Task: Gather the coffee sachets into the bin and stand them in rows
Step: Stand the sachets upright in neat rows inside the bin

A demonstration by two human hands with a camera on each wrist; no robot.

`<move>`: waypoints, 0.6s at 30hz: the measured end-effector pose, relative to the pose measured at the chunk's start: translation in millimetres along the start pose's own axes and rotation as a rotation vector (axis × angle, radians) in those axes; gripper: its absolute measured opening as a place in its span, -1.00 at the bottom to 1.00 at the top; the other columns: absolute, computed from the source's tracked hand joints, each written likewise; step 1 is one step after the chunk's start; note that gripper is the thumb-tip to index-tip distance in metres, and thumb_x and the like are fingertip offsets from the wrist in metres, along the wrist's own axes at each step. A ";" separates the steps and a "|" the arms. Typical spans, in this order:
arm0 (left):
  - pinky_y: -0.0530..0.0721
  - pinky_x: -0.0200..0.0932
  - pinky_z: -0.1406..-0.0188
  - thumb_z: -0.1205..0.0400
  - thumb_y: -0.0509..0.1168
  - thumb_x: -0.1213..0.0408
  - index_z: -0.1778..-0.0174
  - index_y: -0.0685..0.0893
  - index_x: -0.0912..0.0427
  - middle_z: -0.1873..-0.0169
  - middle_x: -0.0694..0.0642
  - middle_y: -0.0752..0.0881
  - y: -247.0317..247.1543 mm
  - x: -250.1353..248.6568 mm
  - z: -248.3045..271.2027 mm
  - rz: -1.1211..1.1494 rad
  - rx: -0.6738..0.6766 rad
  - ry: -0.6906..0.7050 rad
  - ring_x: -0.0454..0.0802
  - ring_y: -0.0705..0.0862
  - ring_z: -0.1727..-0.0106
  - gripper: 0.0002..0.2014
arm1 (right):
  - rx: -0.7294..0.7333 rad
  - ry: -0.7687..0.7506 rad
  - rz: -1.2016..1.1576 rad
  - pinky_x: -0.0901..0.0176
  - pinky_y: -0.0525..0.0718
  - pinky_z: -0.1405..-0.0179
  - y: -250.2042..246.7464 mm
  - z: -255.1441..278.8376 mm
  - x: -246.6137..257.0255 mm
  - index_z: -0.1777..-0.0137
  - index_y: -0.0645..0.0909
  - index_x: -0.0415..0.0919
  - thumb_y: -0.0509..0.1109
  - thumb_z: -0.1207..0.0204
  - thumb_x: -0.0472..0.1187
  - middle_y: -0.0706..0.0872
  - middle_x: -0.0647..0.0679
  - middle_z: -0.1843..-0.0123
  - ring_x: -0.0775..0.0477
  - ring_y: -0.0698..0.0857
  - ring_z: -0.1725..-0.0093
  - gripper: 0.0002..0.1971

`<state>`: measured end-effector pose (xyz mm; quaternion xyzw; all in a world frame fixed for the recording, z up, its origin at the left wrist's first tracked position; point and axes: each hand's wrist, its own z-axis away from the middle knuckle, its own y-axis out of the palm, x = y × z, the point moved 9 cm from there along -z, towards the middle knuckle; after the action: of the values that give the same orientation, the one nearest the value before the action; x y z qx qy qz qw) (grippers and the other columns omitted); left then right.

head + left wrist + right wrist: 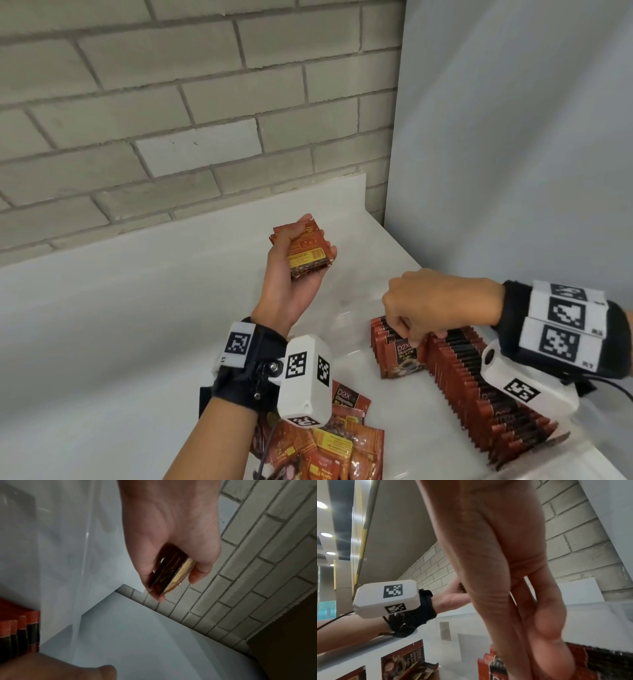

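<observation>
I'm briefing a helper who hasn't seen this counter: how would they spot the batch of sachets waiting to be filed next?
Start at the white counter below the brick wall. Above it, left of the clear bin with its standing rows, the left hand is raised palm-up. The small stack of sachets it grips is the only group off the counter, unlike the loose pile lying flat.

A grey brick wall [178, 102] runs across the back, with one paler brick standing out, and a smooth pale blue-grey panel [513, 137] meets it on the right. Below sits the glossy white table [120, 325], and off to the side round ceiling lights [325, 534] glow.
</observation>
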<state>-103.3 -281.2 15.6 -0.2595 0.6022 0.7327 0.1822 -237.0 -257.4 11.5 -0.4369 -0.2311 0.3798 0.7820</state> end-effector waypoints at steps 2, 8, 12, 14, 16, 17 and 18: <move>0.70 -0.08 0.18 -0.64 0.18 0.40 -0.15 0.64 0.28 0.16 0.19 0.66 -3.3 -0.1 -1.3 0.004 -0.008 0.010 0.05 0.62 0.12 -0.78 | -0.006 -0.010 0.026 0.38 0.44 0.48 1.5 -1.1 0.8 0.16 0.77 -0.19 0.55 -0.42 -0.19 0.51 0.11 0.71 0.09 0.61 0.59 -0.92; 0.69 -0.04 0.05 -0.65 0.15 0.44 -0.14 0.69 0.23 0.15 0.12 0.77 -1.6 2.4 -0.2 -0.072 0.021 -0.004 0.04 0.66 0.07 -0.75 | -0.023 -0.016 0.062 0.36 0.40 0.49 0.3 0.9 -0.9 0.15 0.77 -0.17 0.55 -0.43 -0.13 0.63 0.05 0.61 -0.02 0.78 0.38 -0.88; 0.68 -0.14 0.00 -0.64 0.20 0.44 -0.34 0.65 0.17 0.05 0.08 0.82 -0.4 4.6 0.1 -0.152 0.046 -0.019 -0.01 0.77 0.10 -0.64 | -0.060 -0.007 0.047 0.36 0.35 0.49 -1.9 2.6 -3.0 0.18 0.76 -0.16 0.55 -0.43 -0.08 0.48 0.12 0.69 -0.02 0.78 0.36 -0.85; 0.69 -0.12 -0.02 -0.63 0.22 0.46 -0.34 0.66 0.16 0.01 0.08 0.82 0.6 5.2 -0.1 -0.164 0.060 -0.024 -0.02 0.79 0.07 -0.63 | -0.068 0.001 0.036 0.37 0.33 0.51 -1.9 3.9 -4.0 0.19 0.76 -0.15 0.55 -0.42 -0.07 0.46 0.13 0.70 0.04 0.70 0.46 -0.85; 0.72 -0.10 -0.01 -0.61 0.24 0.49 -0.32 0.66 0.15 -0.02 0.09 0.82 1.4 5.3 -0.2 -0.178 0.072 -0.025 -0.01 0.81 0.04 -0.63 | -0.072 0.006 0.004 0.38 0.34 0.51 -1.2 4.9 -4.7 0.20 0.76 -0.14 0.55 -0.42 -0.06 0.50 0.12 0.71 0.14 0.58 0.58 -0.85; 0.74 -0.09 0.01 -0.60 0.25 0.50 -0.32 0.66 0.15 -0.02 0.10 0.82 1.8 5.4 -0.2 -0.182 0.077 -0.025 0.00 0.81 0.02 -0.62 | -0.072 0.008 -0.026 0.39 0.37 0.50 -1.1 5.4 -5.9 0.20 0.76 -0.14 0.55 -0.41 -0.06 0.56 0.11 0.66 0.17 0.56 0.61 -0.85; 0.75 -0.09 0.02 -0.59 0.26 0.51 -0.31 0.66 0.15 -0.02 0.10 0.82 2.6 5.5 0.0 -0.184 0.084 -0.026 0.01 0.81 0.01 -0.61 | -0.072 0.016 -0.066 0.41 0.40 0.48 -1.9 6.0 -8.2 0.20 0.76 -0.13 0.56 -0.41 -0.05 0.63 0.10 0.59 0.18 0.56 0.63 -0.85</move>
<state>-109.2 -282.0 14.3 -0.2963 0.6038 0.6902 0.2670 -245.4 -261.6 15.9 -0.4599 -0.2527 0.3418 0.7796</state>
